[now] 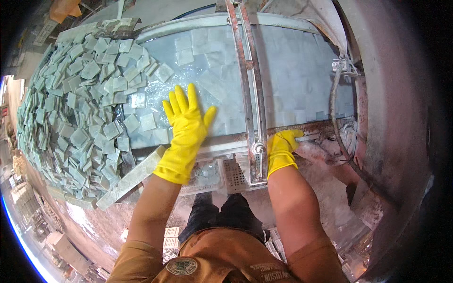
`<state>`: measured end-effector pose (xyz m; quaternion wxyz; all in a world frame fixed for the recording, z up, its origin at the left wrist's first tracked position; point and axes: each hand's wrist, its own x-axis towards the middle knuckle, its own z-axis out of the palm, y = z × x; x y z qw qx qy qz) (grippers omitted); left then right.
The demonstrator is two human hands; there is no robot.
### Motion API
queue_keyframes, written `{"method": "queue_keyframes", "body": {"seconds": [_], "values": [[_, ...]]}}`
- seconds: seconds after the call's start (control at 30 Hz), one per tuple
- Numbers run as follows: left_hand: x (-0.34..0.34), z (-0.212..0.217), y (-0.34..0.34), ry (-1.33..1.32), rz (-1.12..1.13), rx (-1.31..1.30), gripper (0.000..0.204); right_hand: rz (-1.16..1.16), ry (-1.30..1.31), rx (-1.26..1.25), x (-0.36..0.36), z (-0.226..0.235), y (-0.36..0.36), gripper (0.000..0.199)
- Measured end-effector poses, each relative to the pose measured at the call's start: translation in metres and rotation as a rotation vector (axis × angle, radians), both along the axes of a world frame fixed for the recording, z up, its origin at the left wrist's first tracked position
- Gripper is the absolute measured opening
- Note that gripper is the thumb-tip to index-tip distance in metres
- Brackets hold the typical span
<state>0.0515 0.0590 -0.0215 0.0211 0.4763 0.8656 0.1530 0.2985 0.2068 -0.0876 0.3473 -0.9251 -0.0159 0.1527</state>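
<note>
My left hand (pixel 183 120), in a yellow rubber glove, is spread flat with fingers apart over the near side of a wet, bluish conveyor bed (pixel 155 87). Several pale green square tiles (pixel 148 121) lie by its fingers. To the right of an upright-looking rusty metal crossbar (pixel 252 80), my right hand (pixel 283 147), gloved in yellow too, is closed on the bed's near metal rail (pixel 314 128). Its fingers are curled and partly hidden. A large heap of loose square tiles (pixel 80 108) covers the left end, many overlapping or standing on edge.
Milky water covers flat tiles (pixel 302 70) right of the crossbar. A grey hose (pixel 336 94) hangs at the machine's right end. A slanted plank-like guide (pixel 132 178) borders the heap. Below the near rail sits a perforated plastic crate (pixel 234 175) in front of my legs.
</note>
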Motion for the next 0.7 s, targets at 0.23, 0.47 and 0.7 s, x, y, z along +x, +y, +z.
{"method": "queue_keyframes", "body": {"seconds": [0.23, 0.47, 0.7], "values": [[0.042, 0.020, 0.024, -0.145, -0.017, 0.051, 0.103, 0.028, 0.004, -0.088, 0.000, 0.000, -0.007, 0.076], [0.026, 0.022, -0.036, -0.134, -0.099, 0.035, 0.101, 0.008, 0.031, -0.062, 0.023, -0.034, -0.012, 0.071], [0.052, 0.012, -0.011, -0.083, -0.017, 0.028, 0.099, 0.039, 0.082, -0.037, 0.012, -0.018, -0.012, 0.072]]}}
